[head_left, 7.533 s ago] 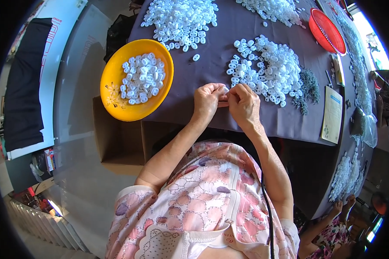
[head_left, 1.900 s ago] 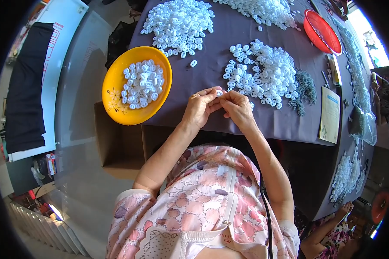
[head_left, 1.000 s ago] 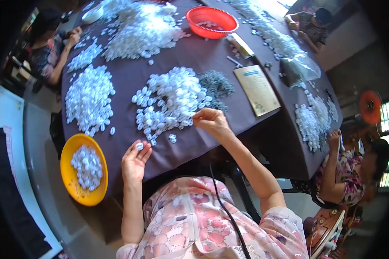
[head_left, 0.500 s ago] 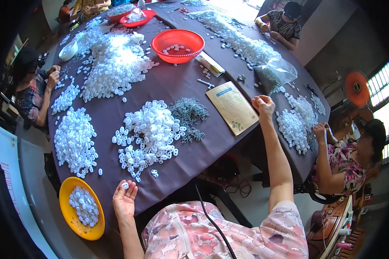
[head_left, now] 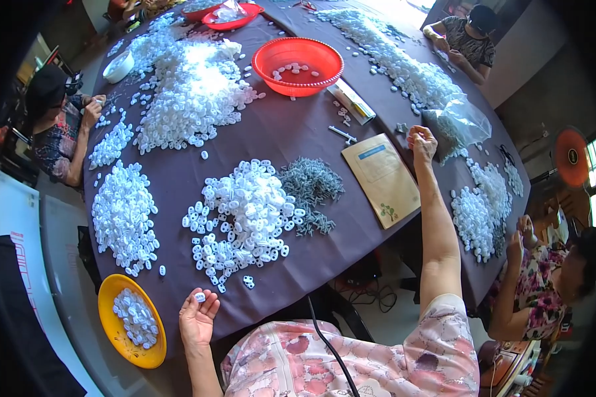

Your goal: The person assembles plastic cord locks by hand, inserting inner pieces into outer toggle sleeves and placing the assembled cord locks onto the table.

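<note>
Palm up at the near table edge, my left hand (head_left: 198,322) holds a small white oval plastic piece (head_left: 200,298) at its fingertips. My right arm reaches out to the far right; my right hand (head_left: 422,143) is closed with its fingers pinched, just past a brown paper envelope (head_left: 381,182) and beside a clear bag of grey pieces (head_left: 444,132). Whatever the pinch may hold cannot be made out. Between my hands lie a heap of white two-holed pieces (head_left: 251,205) and a pile of small grey pieces (head_left: 311,182).
A yellow plate (head_left: 106,331) of white pieces stands left of my left hand. A red basin (head_left: 298,56) with a few pieces sits farther back, a narrow box (head_left: 352,102) beside it. More white heaps (head_left: 189,92) cover the table. Co-workers sit left, right and far.
My right hand has reached farther away across the table, toward the clear bag. My left hand keeps its piece. The whole view has shifted slightly. The co-worker on the right has changed hand position.
</note>
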